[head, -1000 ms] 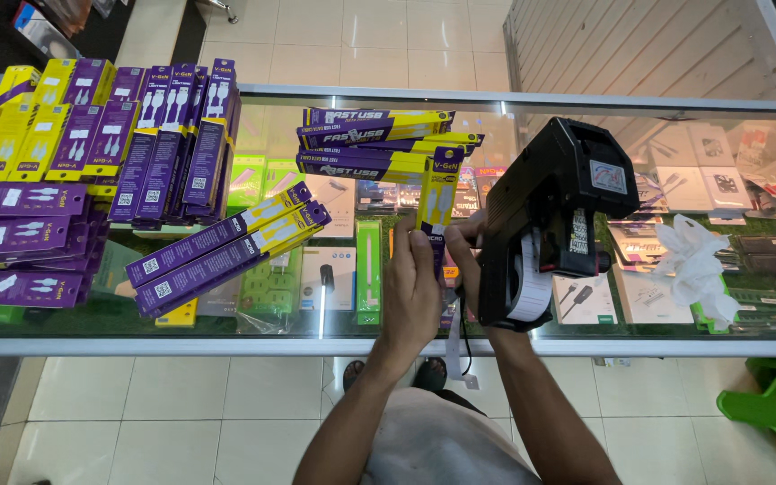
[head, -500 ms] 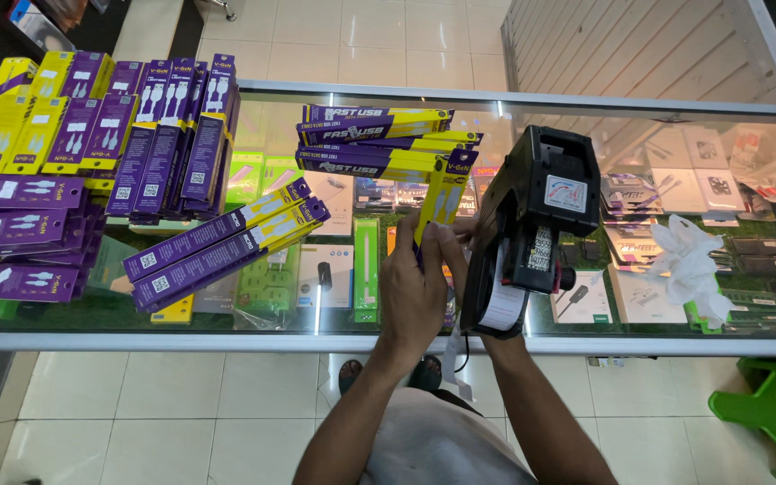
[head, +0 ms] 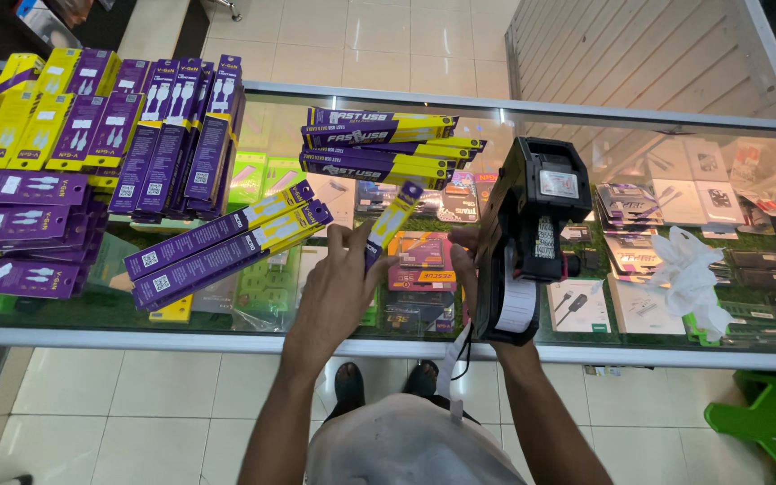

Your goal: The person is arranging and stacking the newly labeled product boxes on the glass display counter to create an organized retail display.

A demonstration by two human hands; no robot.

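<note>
The left hand (head: 334, 292) pinches one slim cardboard box (head: 392, 221), purple and yellow, long and flat, between thumb and fingers; the box stands tilted, its top end pointing up and away from the hand. The right hand (head: 467, 269) is closed around the grip of a black plastic label gun (head: 530, 235), blocky in shape, with a white paper roll showing at its lower side. The gun is just beside the box, at its right. Both hands are above a smooth glass counter (head: 639, 337) with a metal edge. Left of the left hand two similar long boxes (head: 231, 242) lie slanted on the glass. Beyond the hands rests a small stack of the same boxes (head: 388, 144). Right of the gun lies a crumpled white plastic bag (head: 689, 274).
</note>
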